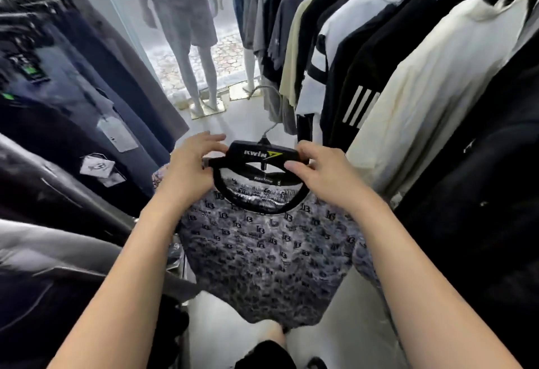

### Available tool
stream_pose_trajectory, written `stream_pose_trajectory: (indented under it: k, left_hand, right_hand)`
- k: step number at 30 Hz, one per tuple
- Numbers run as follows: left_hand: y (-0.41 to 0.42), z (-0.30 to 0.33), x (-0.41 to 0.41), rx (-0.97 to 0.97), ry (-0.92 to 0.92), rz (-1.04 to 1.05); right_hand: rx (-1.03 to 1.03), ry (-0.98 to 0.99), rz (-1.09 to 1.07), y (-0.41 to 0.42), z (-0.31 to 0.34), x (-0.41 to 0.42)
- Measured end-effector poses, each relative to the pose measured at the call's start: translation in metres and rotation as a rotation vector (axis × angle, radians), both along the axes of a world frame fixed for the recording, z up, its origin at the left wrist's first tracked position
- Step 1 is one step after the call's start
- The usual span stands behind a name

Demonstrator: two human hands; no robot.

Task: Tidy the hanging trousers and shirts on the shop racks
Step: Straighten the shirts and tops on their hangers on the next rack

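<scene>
A grey patterned T-shirt (pixel 262 252) with a black collar hangs on a black hanger (pixel 262 151) that I hold out in the aisle, off any rack. My left hand (pixel 189 170) grips the hanger's left shoulder and the collar there. On the other side my right hand (pixel 323 173) holds the right shoulder of the hanger, fingers curled over it. The metal hook (pixel 272 100) points away from me. Shirts (pixel 364 56) in black, white and cream hang in a row on the right. Dark trousers (pixel 73 112) hang on the left.
Mannequins (pixel 189 33) stand by the glass shopfront ahead. A narrow strip of pale floor (pixel 250 118) runs between the two racks. My feet show at the bottom edge.
</scene>
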State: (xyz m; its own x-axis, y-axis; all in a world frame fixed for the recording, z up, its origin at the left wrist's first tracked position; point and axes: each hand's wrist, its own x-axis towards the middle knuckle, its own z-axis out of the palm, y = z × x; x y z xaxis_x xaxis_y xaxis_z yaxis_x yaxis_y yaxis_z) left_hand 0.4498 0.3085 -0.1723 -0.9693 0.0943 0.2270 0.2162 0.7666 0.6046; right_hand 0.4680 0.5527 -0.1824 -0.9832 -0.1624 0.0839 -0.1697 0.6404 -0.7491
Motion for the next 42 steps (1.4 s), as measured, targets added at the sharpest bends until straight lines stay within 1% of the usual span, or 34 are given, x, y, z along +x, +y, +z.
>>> stream_pose_trajectory:
  k: [2, 4, 5, 7, 9, 11, 12, 14, 16, 17, 18, 20, 22, 24, 26, 27, 29, 31, 32, 34, 35, 36, 38, 40, 42]
  left_hand:
    - [0.001, -0.016, 0.001, 0.044, 0.063, 0.174]
    - [0.008, -0.026, 0.007, 0.076, 0.048, 0.362]
    - [0.015, -0.029, 0.01, 0.071, -0.008, 0.371]
    - [0.035, -0.031, 0.016, 0.099, -0.183, 0.277]
    - [0.053, -0.027, 0.017, 0.281, -0.34, 0.2]
    - [0.062, -0.023, 0.014, 0.492, -0.46, 0.185]
    - [0.065, -0.023, 0.011, 0.54, -0.488, 0.187]
    - [0.061, -0.023, 0.007, 0.571, -0.466, 0.222]
    - [0.048, -0.027, 0.005, 0.67, -0.459, 0.243]
    - [0.043, -0.028, 0.005, 0.728, -0.46, 0.233]
    - [0.038, -0.03, 0.006, 0.744, -0.449, 0.216]
    - [0.031, -0.034, 0.006, 0.655, -0.395, 0.222]
    - [0.026, -0.034, 0.002, 0.56, -0.338, 0.279]
    - [0.022, -0.032, -0.004, 0.523, -0.303, 0.315]
    - [0.019, -0.027, -0.009, 0.468, -0.286, 0.312]
    - [0.019, -0.024, -0.01, 0.451, -0.287, 0.286]
    - [0.017, -0.017, -0.008, 0.454, -0.311, 0.208]
    - [0.013, -0.011, -0.005, 0.423, -0.329, 0.141]
    - [0.011, -0.007, -0.003, 0.399, -0.34, 0.098]
    - [0.01, 0.001, 0.002, 0.355, -0.382, 0.004]
    - [0.011, 0.005, 0.004, 0.327, -0.402, -0.038]
    - [0.013, 0.009, 0.007, 0.295, -0.414, -0.068]
    - [0.016, 0.013, 0.012, 0.244, -0.411, -0.101]
    - [0.023, 0.016, 0.013, 0.215, -0.402, -0.127]
    - [0.034, 0.022, 0.014, 0.18, -0.4, -0.152]
  right_hand:
    - [-0.052, 0.005, -0.056, -0.016, -0.002, 0.001]
    - [-0.11, -0.007, -0.118, -0.03, -0.005, 0.0]
    - [-0.13, -0.011, -0.146, -0.036, -0.008, -0.001]
    - [-0.165, -0.017, -0.203, -0.05, -0.015, -0.004]
    - [-0.228, -0.033, -0.255, -0.063, -0.022, -0.006]
    - [-0.267, -0.07, -0.255, -0.071, -0.028, -0.007]
    - [-0.264, -0.095, -0.225, -0.075, -0.029, -0.008]
    - [-0.229, -0.136, -0.133, -0.08, -0.027, -0.01]
    - [-0.21, -0.151, -0.048, -0.084, -0.025, -0.012]
    - [-0.23, -0.164, -0.024, -0.085, -0.026, -0.013]
    - [-0.264, -0.193, -0.01, -0.086, -0.028, -0.016]
    - [-0.333, -0.269, 0.026, -0.088, -0.027, -0.016]
    - [-0.444, -0.33, 0.093, -0.09, -0.026, -0.015]
    - [-0.52, -0.391, 0.158, -0.09, -0.02, -0.017]
    - [-0.481, -0.381, 0.161, -0.083, -0.015, -0.022]
    - [-0.448, -0.328, 0.109, -0.077, -0.012, -0.026]
    - [-0.381, -0.174, -0.062, -0.06, -0.006, -0.034]
    - [-0.269, -0.022, -0.187, -0.041, 0.001, -0.038]
    - [-0.182, 0.044, -0.196, -0.033, 0.004, -0.039]
    - [0.008, 0.114, -0.11, -0.023, 0.008, -0.038]
    - [0.067, 0.108, -0.05, -0.021, 0.009, -0.037]
    - [0.083, 0.071, -0.005, -0.019, 0.008, -0.035]
    - [0.038, -0.037, 0.037, -0.014, 0.009, -0.026]
    - [0.0, -0.071, 0.029, -0.006, 0.01, -0.015]
    - [-0.011, -0.073, -0.024, 0.004, 0.008, -0.004]
